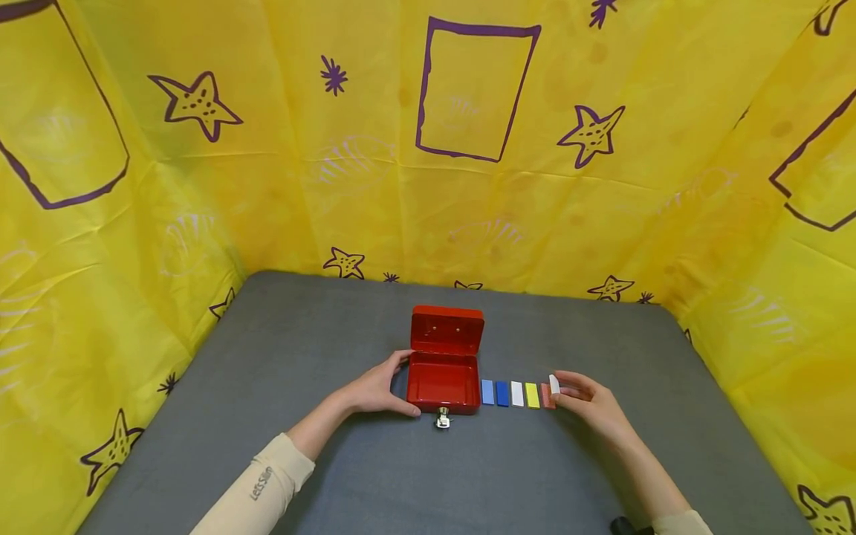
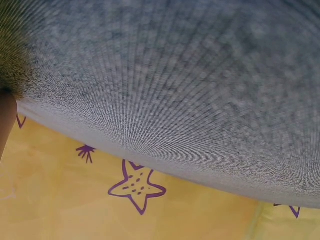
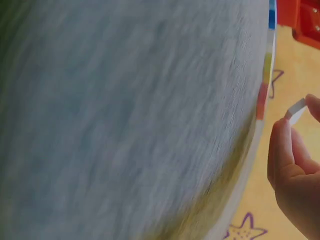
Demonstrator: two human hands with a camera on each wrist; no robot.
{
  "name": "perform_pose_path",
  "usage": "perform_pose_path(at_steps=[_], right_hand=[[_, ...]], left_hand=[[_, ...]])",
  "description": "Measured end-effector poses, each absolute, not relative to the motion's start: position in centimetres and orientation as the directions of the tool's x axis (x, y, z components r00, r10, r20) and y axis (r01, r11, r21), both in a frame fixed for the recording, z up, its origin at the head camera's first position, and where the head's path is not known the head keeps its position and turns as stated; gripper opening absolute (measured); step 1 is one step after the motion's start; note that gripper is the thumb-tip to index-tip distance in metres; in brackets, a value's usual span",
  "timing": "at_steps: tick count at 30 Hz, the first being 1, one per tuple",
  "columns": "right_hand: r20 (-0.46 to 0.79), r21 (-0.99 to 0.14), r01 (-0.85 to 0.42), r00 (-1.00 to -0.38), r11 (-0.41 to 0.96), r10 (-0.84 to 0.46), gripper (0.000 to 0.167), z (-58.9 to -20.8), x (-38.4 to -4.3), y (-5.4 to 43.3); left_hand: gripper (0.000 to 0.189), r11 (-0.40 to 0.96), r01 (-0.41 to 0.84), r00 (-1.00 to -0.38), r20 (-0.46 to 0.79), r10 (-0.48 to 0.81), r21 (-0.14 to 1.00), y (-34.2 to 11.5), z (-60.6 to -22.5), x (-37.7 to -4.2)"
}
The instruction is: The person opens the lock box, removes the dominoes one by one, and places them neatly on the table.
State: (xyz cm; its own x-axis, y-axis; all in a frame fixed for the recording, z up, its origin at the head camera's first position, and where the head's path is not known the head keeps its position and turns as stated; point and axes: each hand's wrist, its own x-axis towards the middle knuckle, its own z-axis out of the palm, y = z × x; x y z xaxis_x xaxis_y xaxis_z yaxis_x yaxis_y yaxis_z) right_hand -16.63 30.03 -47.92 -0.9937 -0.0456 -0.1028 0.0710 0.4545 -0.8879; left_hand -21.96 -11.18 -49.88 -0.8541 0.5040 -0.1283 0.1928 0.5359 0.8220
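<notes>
A red metal cash box (image 1: pixel 444 407) stands with its lid (image 1: pixel 446 331) raised and its inside bare. My left hand (image 1: pixel 376 388) holds the box by its left side, thumb at the front corner and fingers toward the back. Between thumb and fingertips, my right hand (image 1: pixel 588 401) pinches a small white block (image 1: pixel 554 384), tilted above the table at the right end of a row. That row, beside the box, has a light blue block (image 1: pixel 487 392), a dark blue block (image 1: pixel 502 394), a second white block (image 1: pixel 517 394), a yellow block (image 1: pixel 532 395) and a pinkish-red block (image 1: pixel 546 396).
A silver latch or lock (image 1: pixel 443 419) hangs at the box's front. The grey table (image 1: pixel 374 475) is enclosed by yellow cloth walls (image 1: pixel 374 208) with purple drawings. Some dark object (image 1: pixel 622 526) shows by the right sleeve at the bottom edge.
</notes>
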Motion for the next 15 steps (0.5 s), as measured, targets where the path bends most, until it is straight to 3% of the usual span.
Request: perform_pose_path(at_steps=[15], right_hand=[[-0.068,-0.697,0.028,-0.997,0.717,-0.026,0.052,-48.4,-16.2,31.5]], left_hand=[[0.103,0.531,0.182,-0.851,-0.138,0.507,0.828,-11.2,-50.0,-22.0]])
